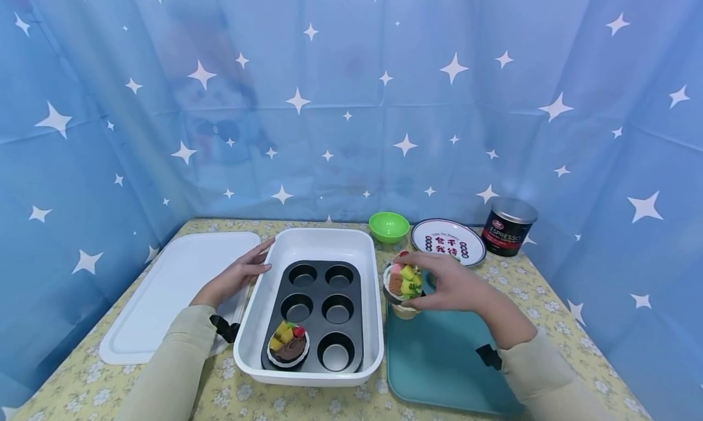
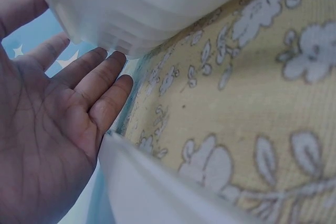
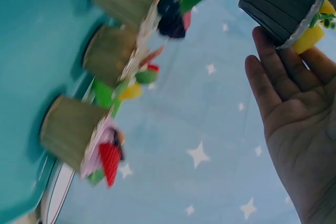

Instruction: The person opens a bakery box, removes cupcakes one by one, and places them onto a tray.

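Observation:
A toy cupcake in a dark pleated cup, topped with yellow fruit, is held by my right hand over the teal tray's far left part. The dark cup shows between thumb and fingers in the right wrist view. My left hand touches the left rim of the white bin, its fingers fairly straight against the bin wall. Inside the bin lies a dark muffin pan. A second toy cupcake, with brown top, yellow fruit and a red berry, sits in its near left cup.
The teal tray carries beige-cupped toy cupcakes at its far end. Behind stand a green bowl, a plate with red characters and an espresso can. A white lid lies left of the bin.

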Motion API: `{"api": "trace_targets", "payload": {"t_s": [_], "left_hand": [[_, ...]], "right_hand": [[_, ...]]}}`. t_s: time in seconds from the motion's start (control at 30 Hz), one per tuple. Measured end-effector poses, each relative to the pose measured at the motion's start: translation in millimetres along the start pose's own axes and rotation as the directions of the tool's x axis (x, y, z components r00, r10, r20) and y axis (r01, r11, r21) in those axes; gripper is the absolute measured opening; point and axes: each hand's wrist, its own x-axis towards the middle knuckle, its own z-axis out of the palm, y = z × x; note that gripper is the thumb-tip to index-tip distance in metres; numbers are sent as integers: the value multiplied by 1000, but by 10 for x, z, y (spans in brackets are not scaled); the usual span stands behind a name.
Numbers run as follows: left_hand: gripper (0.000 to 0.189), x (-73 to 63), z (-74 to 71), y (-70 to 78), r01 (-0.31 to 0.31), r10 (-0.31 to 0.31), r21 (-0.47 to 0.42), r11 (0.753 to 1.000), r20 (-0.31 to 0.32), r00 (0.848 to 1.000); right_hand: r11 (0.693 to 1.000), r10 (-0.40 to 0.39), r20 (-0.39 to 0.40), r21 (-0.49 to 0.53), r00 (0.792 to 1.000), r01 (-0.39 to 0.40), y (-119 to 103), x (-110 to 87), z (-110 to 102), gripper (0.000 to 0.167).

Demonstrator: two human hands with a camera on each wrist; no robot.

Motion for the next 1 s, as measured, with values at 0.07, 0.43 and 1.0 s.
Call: {"api": "trace_targets", "payload": {"t_s": [0.07,0.43,1.0], "left_hand": [[70,-2,-1,3,-1,1,0,1000,1,1000],[71,3,10,-1,-2,2,-11,1000,8,1000],[71,8,26,-34,-4,4,-11,1000,-17,1000]], "right_hand": [[1000,1,-24,-11,1000,-1,63,-61,-31,66],[990,138,-74,-32,988,-140,374,-381,-176,63],[930,367,73,6,928,-368,759,-602,-243,62]]}}
